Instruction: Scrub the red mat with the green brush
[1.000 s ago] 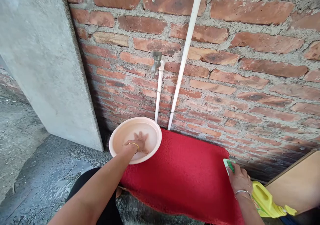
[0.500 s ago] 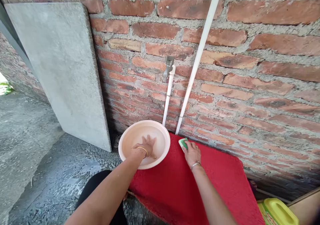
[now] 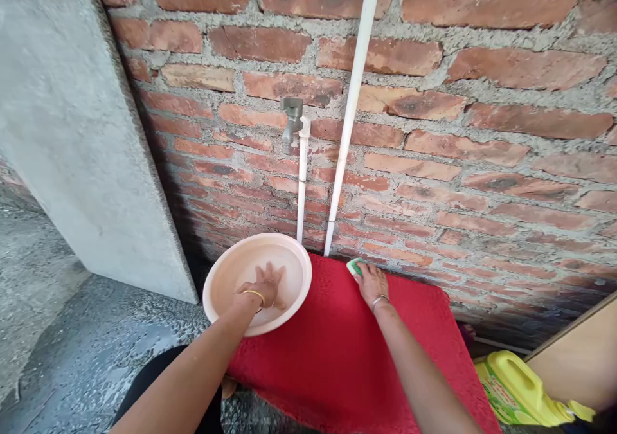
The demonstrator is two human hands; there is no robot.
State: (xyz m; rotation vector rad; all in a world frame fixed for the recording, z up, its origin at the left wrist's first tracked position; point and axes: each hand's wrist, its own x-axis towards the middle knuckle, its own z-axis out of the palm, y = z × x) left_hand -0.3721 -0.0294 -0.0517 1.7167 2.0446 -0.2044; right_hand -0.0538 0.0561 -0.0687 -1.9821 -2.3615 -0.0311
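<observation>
A pale pink basin (image 3: 216, 292) with water in it stands at the left end of a red surface (image 3: 308, 363). Inside the basin is my left hand (image 3: 263, 286), its fingers spread in the water and nothing held. To the right, my right hand (image 3: 372, 285) grips a green-and-white scrubbing brush (image 3: 355, 267) against the red surface near the wall. My fingers cover most of the brush, so only its left end shows.
Behind rises a brick wall (image 3: 434, 138) with a tap (image 3: 292, 122) and a white pipe (image 3: 354, 93). A concrete slab (image 3: 87, 132) leans on it at the left. A yellow jug (image 3: 520, 389) lies at the lower right. The floor (image 3: 87, 357) looks wet.
The view has turned to the right, bringing more of the yellow jug into sight. My right hand has slid the brush slightly rightward on the red surface. My left hand stays in the basin.
</observation>
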